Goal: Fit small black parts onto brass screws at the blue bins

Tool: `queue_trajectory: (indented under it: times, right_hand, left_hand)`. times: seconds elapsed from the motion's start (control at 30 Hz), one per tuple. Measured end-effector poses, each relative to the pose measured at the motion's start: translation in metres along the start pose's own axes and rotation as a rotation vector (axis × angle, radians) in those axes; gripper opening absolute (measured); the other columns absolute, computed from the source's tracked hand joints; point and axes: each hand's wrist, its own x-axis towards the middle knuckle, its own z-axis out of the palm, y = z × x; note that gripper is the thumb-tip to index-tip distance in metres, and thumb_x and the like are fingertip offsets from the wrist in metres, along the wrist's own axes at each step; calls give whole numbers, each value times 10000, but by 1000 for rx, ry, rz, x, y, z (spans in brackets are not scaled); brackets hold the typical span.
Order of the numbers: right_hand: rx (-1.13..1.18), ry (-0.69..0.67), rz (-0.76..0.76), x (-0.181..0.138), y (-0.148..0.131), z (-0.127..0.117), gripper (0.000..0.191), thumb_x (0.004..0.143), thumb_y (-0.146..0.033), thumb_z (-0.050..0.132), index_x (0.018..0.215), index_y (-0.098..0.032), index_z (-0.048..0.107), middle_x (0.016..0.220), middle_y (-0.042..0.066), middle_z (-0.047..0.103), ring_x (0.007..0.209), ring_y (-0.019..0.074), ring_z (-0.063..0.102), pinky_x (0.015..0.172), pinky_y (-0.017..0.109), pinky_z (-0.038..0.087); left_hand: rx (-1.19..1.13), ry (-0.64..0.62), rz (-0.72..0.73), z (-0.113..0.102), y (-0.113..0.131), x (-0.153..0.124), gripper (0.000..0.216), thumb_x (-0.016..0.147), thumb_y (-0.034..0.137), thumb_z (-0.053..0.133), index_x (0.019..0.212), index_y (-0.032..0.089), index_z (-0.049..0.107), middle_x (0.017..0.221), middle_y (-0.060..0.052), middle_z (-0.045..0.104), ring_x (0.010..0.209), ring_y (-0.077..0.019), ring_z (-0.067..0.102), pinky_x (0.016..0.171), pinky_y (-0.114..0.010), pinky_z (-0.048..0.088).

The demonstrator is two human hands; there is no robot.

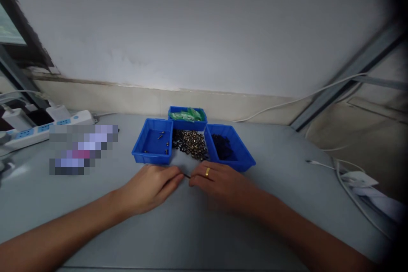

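Note:
My left hand (155, 186) and my right hand (219, 182) meet low over the table, fingertips almost touching. Between them runs a small thin dark rod-like piece (186, 176), perhaps a screw, with one end in each pinch; its ends are hidden by the fingers. Just beyond the hands lies a loose pile of brass-coloured and black screw-like parts (193, 142). To the left of the pile, a blue bin (137, 154) holds several small metal screws. Another blue bin (244, 157), right of the pile, contains a heap of small black parts (221, 146).
Behind the pile stands a third blue bin (188, 123) with green plastic pieces (188, 114). A white power strip (41, 129) with plugs is at the far left, near a blurred-out object (83, 151). White cables (350, 195) lie at the right edge; a wall closes the back.

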Motion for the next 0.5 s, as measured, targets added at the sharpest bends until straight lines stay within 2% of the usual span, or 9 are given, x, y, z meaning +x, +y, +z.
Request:
queue_trajectory:
  times: [0.07,0.13,0.23,0.27,0.37,0.43,0.5]
  right_hand:
    - [-67,28,79,-3,8,-13,323,728,10,336,918,-142,548,874,68,589,828,163,504,753,298,427]
    - [-155,29,265,-8,21,-29,343,700,30,326,868,-158,559,839,61,588,780,167,521,683,296,436]
    - [-221,25,491,-19,41,-51,402,686,27,327,942,-192,546,885,49,588,787,166,543,666,293,441]
    - [-218,21,516,-22,47,-56,423,691,18,329,990,-202,529,950,49,581,829,168,542,695,301,440]
    - [-188,38,505,-19,53,-61,390,727,-23,328,1017,-208,512,976,52,575,884,179,530,751,324,430]
    - [-179,67,476,-8,48,-53,328,761,-70,342,1007,-199,515,943,58,581,878,186,523,755,328,422]
    - [-216,-6,398,9,40,-38,268,765,-88,371,958,-165,540,901,75,586,842,196,522,735,331,416]
  left_hand:
    - [67,-31,4,-1,-1,0,246,896,290,325,810,169,520,658,-18,561,605,-142,538,552,-255,361]
    - [109,-55,32,-2,-2,1,217,883,276,352,810,171,526,674,-20,574,619,-152,548,562,-267,365]
    - [111,-71,76,-1,-4,-1,188,873,234,362,791,170,519,697,-14,580,627,-146,552,562,-265,366]
    - [117,-57,84,-1,-4,-1,182,868,227,367,780,170,515,695,-12,579,632,-147,554,560,-264,364]
    - [127,-30,108,3,-6,-3,178,863,211,366,768,166,509,683,-10,577,610,-141,550,544,-262,353]
    - [137,-14,120,5,-6,-3,179,862,213,369,769,164,513,683,-13,578,605,-142,550,542,-266,348]
    - [139,-2,123,5,-5,-2,180,862,216,373,778,162,523,687,-17,583,614,-146,554,546,-269,348]
